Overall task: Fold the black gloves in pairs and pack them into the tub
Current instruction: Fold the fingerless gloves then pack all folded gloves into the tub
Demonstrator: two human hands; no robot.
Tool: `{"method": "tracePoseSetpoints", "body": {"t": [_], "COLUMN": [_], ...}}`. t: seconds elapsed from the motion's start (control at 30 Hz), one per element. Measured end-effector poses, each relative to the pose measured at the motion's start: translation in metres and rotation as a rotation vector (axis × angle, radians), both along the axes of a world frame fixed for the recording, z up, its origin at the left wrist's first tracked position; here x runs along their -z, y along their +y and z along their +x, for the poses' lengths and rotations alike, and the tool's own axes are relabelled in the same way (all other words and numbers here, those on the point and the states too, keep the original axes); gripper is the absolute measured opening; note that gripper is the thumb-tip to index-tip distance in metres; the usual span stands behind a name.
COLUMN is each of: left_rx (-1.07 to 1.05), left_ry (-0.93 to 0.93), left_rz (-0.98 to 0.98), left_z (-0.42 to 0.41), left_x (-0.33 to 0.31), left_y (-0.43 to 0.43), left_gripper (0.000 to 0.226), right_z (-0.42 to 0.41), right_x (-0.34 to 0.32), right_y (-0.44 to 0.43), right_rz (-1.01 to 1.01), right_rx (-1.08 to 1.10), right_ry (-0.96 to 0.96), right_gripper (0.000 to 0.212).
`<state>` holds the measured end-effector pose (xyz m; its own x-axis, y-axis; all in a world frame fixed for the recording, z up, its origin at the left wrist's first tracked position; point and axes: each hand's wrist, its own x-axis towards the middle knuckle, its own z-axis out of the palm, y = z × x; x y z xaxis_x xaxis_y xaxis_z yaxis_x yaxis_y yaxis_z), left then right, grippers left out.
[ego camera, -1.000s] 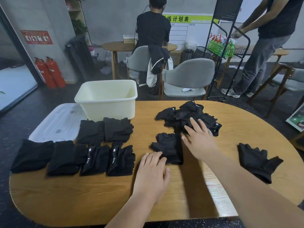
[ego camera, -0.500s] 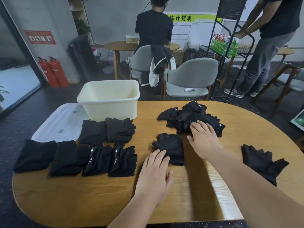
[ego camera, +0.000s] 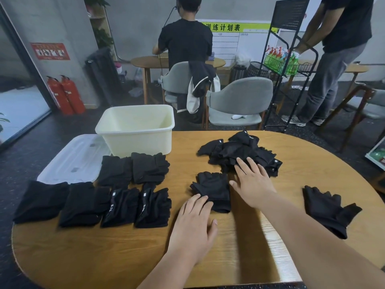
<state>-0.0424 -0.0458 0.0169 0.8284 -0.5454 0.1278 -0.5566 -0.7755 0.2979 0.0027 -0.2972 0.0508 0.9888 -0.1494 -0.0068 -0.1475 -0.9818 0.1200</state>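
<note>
Two hands, flat and apart, neither gripping anything. Left hand (ego camera: pixel 193 224) lies palm-down on the bench (ego camera: pixel 93 257), fingertips touching the near edge of a flat glove (ego camera: pixel 214 189). Right hand (ego camera: pixel 253 182), fingers straight and spread, reaches onto the near side of the loose pile (ego camera: pixel 235 151), thumb just beside the flat glove. One single glove (ego camera: pixel 329 209) lies well apart to the right. Six folded pairs (ego camera: pixel 120 207) sit in two rows on the left, near the tub (ego camera: pixel 137 140), which looks empty; lid (ego camera: pixel 70 161) beside it.

Step, as I read it: finding a mate for the flat glove. Next move calls for pinching one glove free of the tangle without dragging others, then laying it squarely on its partner before folding. Packing not yet begun.
</note>
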Motion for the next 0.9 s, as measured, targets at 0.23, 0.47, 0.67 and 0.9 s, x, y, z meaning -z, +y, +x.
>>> {"method": "tracePoseSetpoints", "body": {"t": [0.23, 0.47, 0.67, 0.9], "left_rx": [0.003, -0.022, -0.025, -0.008], "left_ry": [0.009, -0.045, -0.050, -0.054], "left_rz": [0.000, 0.014, 0.008, 0.029], "left_z": [0.002, -0.002, -0.004, -0.001], "left_x": [0.001, -0.002, 0.000, 0.001], "left_y": [0.000, 0.001, 0.003, 0.002], "left_gripper": [0.060, 0.060, 0.058, 0.061], "right_z": [-0.007, -0.065, -0.077, -0.071], "right_x": [-0.002, -0.003, 0.012, 0.014], "right_y": [-0.008, 0.031, 0.025, 0.005], "right_rz": [0.000, 0.102, 0.345, 0.124], "right_rx": [-0.035, -0.169, -0.111, -0.108], "right_ry": [-0.194, -0.368, -0.276, -0.097], "right_gripper": [0.063, 0.044, 0.050, 0.044]}}
